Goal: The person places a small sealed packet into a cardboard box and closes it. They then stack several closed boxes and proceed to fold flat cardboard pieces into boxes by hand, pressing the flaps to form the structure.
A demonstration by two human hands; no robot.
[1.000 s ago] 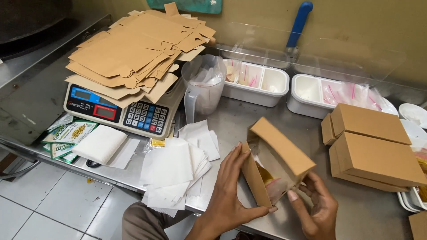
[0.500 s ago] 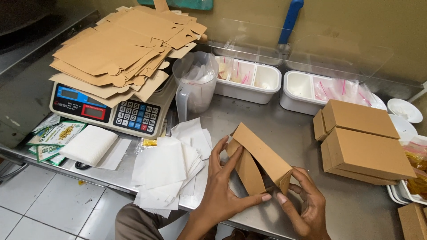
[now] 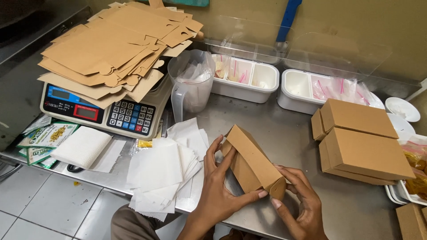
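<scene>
Hands grip the half-folded brown carton [image 3: 253, 162] between them: left hand [image 3: 218, 189] along its near side, right hand [image 3: 298, 200] pinching its lower end.

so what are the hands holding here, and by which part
Both hold one brown cardboard box. The left hand grips its left side, thumb at the lower front edge; the right hand pinches the lower right corner.

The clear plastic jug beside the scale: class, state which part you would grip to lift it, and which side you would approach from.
Grip the clear plastic jug by its handle, probably coming from the front-left, near the scale. The handle juts out towards that side, the jug stands upright, and its wide body looks harder to span.
</scene>
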